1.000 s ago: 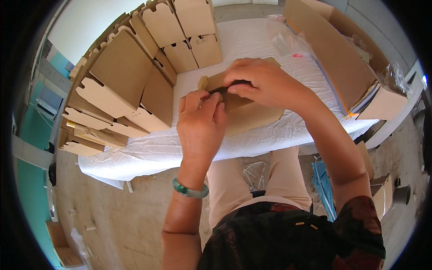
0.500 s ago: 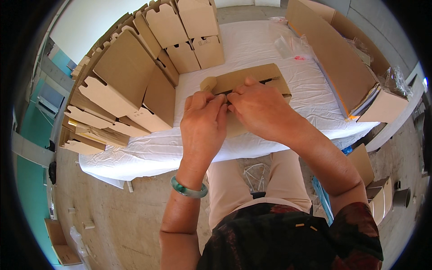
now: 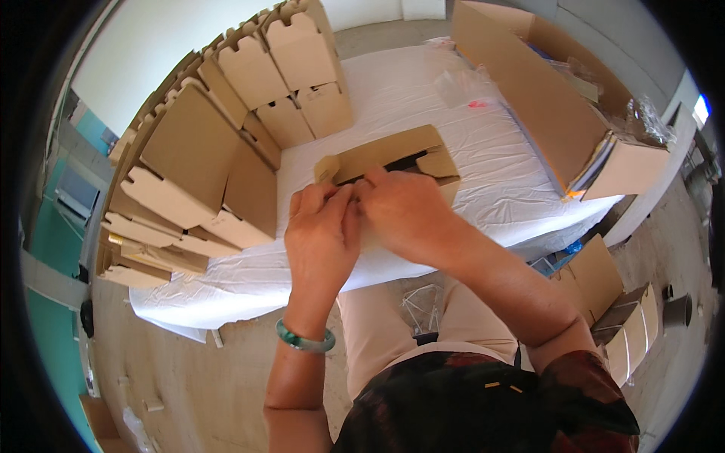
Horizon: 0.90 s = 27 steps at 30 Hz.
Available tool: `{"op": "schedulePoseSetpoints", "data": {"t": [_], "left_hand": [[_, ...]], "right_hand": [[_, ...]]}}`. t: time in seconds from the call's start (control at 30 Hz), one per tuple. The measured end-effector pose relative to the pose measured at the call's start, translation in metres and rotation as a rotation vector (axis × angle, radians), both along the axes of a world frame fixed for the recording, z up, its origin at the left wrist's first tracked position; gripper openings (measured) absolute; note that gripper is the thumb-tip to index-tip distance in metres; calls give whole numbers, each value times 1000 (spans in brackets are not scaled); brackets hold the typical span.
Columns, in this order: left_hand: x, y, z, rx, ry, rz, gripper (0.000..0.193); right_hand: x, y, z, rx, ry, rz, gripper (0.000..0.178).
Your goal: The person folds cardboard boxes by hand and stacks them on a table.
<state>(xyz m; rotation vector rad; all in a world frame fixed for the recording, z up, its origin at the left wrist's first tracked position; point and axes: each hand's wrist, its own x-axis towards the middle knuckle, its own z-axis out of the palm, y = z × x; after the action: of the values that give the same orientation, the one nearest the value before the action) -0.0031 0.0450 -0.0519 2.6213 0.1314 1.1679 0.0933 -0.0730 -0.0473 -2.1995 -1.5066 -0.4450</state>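
An open brown cardboard box (image 3: 393, 145) stands on the white-covered table in front of me. Its far flap is raised, small side tabs stick up at either end, and a dark gap shows inside. My left hand (image 3: 323, 226) is at the box's near left side, thumb and fingers pinched together. Right beside it, my right hand (image 3: 408, 215) curls over the near edge with its fingertips meeting the left ones. A small dark bit shows between the fingertips, too hidden to name. My forearms cover much of the box's near side.
Cardboard boxes (image 3: 200, 143) are stacked along the table's left side. Clear plastic bags (image 3: 464, 87) lie on the white cloth (image 3: 393, 72). A long, large carton (image 3: 536, 113) holding plastic wrap stands at the right. More open cartons (image 3: 593, 275) sit on the floor below right.
The whole view has shifted, with the table sitting lower and further left in it. Both hands have come slightly nearer to me, and more of the box's dark gap shows.
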Motion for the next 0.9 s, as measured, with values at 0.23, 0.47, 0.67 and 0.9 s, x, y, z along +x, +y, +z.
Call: {"op": "schedulePoseSetpoints", "data": {"t": [0.23,0.47,0.67,0.9], "left_hand": [[-2,0,-1,52,7,-10,21],[-4,1,1,37,-2,-23,18],[-5,1,3,2,59,-6,20],[-6,4,1,53,73,-17,17]], "right_hand": [[-2,3,-7,52,37,-12,13],[-5,1,-4,-46,79,-7,15],[0,3,4,-99,127,-13,17],[19,5,26,-311,421,30,19]]}}
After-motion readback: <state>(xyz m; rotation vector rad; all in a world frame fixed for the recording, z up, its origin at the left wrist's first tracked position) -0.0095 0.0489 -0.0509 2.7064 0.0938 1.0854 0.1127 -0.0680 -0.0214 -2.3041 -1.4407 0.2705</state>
